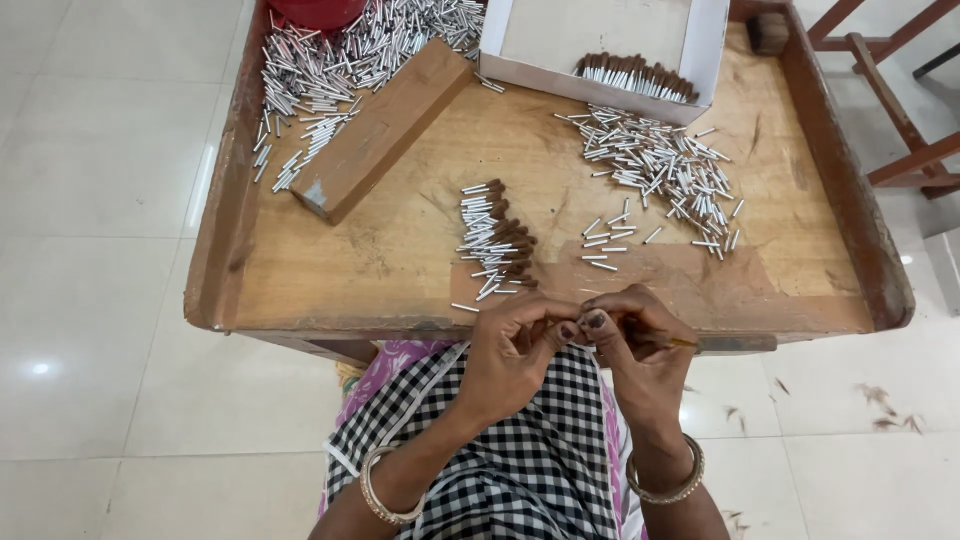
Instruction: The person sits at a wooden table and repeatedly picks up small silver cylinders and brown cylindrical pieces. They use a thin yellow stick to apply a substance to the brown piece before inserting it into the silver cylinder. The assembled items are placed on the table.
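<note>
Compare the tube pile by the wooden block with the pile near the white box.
The pile by the wooden block is larger and reaches the tray's top-left corner; the pile near the white box is smaller and sits right of centre. Both are loose silver tubes, untouched by either hand.

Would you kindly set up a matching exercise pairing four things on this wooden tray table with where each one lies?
Things:
1. wooden block
2. white cardboard box
3. neat row of brown-tipped tubes
4. hands

Places:
A. at the near edge, fingertips together
B. far right corner area
C. middle of the tray table
D. lying slantwise at the left

Pairs: 1-D, 2-B, 3-C, 4-A
</note>
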